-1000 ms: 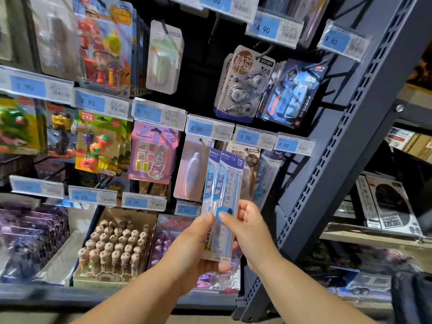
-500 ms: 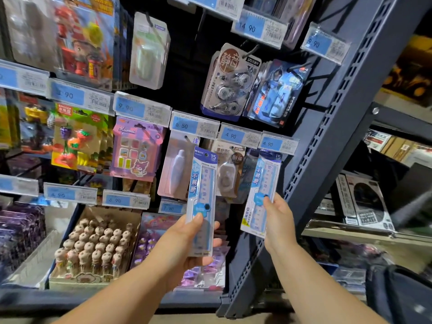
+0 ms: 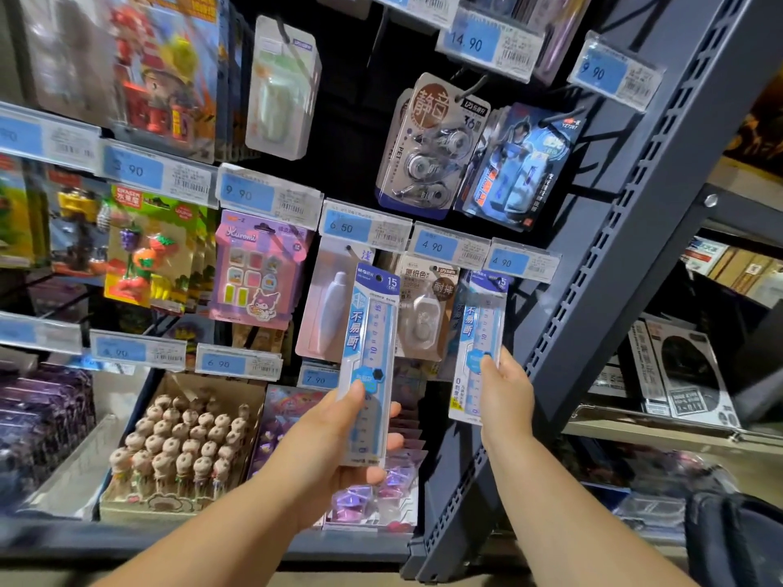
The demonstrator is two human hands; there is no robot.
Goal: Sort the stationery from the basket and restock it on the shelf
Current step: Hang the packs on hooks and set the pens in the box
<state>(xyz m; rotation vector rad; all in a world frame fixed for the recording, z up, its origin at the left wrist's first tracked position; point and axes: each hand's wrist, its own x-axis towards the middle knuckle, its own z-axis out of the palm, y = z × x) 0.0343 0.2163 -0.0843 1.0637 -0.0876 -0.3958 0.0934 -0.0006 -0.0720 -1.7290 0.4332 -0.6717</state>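
Each hand holds one packaged 15 cm ruler in a clear and blue sleeve. My left hand (image 3: 339,442) grips the lower half of one ruler pack (image 3: 370,332), held upright in front of the hanging goods. My right hand (image 3: 506,391) pinches the second ruler pack (image 3: 483,328) near its middle. That pack's top reaches up under the right-hand 4.90 price tag (image 3: 523,261), at the hook by the shelf's right end. Whether its hole is on the hook I cannot tell.
Hanging packs fill the pegboard: correction tape (image 3: 428,141), a pink eraser set (image 3: 258,269), a white correction pen pack (image 3: 328,307). A box of small figure erasers (image 3: 182,442) stands below. A slanted grey shelf upright (image 3: 601,247) rises just right of my right hand. A dark bag (image 3: 737,540) lies at bottom right.
The two ruler packs were held together a second ago. My right hand has taken one and carried it right and up to the hook under the 4.90 tag; my left keeps the other.
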